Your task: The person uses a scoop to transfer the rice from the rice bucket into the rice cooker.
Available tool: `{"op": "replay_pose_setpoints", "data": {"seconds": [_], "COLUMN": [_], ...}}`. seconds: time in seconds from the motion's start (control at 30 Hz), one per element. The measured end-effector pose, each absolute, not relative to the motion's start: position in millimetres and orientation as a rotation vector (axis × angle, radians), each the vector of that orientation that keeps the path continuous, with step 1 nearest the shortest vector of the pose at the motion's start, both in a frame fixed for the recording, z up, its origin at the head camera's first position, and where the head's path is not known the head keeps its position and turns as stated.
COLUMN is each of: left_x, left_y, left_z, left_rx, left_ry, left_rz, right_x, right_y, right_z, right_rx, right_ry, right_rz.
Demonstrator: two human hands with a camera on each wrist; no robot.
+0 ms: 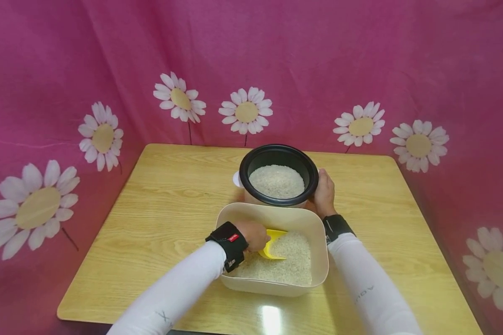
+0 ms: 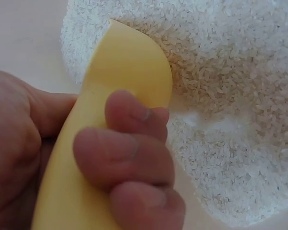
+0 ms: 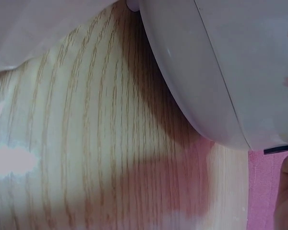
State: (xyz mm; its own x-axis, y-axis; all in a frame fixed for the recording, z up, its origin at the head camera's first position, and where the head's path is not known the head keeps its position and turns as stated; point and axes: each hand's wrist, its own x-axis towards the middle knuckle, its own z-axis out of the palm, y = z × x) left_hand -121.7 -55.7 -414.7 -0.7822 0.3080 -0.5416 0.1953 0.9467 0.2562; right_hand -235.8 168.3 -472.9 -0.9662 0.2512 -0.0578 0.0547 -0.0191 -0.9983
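Note:
My left hand grips the handle of a yellow scoop, its fingers wrapped round it. In the left wrist view the scoop sits against the white rice, its rounded back toward the camera. That rice lies in a cream rectangular tub. Behind the tub stands a rice cooker with a black inner pot, and more rice fills its bottom. My right hand holds the cooker's right side by the handle; only a sliver of it shows in the right wrist view, beside the cooker's pale body.
Both containers stand on a light wooden table, the tub close in front of the cooker. A white side handle sticks out on the cooker's left. Pink cloth with large daisies hangs round the table's back and sides.

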Motion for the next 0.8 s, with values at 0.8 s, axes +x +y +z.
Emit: {"op": "replay_pose_setpoints", "data": {"seconds": [0.8], "left_x": [-123.0], "left_y": [-52.0], "left_z": [-412.0], "left_rx": [0.354], "left_ry": [2.464], "left_rz": [0.35], "right_x": [-222.9], "right_y": [165.3], "right_z": [-459.1], "right_rx": [-0.283], "right_ry": [-2.074], "right_rz": [2.137]}}
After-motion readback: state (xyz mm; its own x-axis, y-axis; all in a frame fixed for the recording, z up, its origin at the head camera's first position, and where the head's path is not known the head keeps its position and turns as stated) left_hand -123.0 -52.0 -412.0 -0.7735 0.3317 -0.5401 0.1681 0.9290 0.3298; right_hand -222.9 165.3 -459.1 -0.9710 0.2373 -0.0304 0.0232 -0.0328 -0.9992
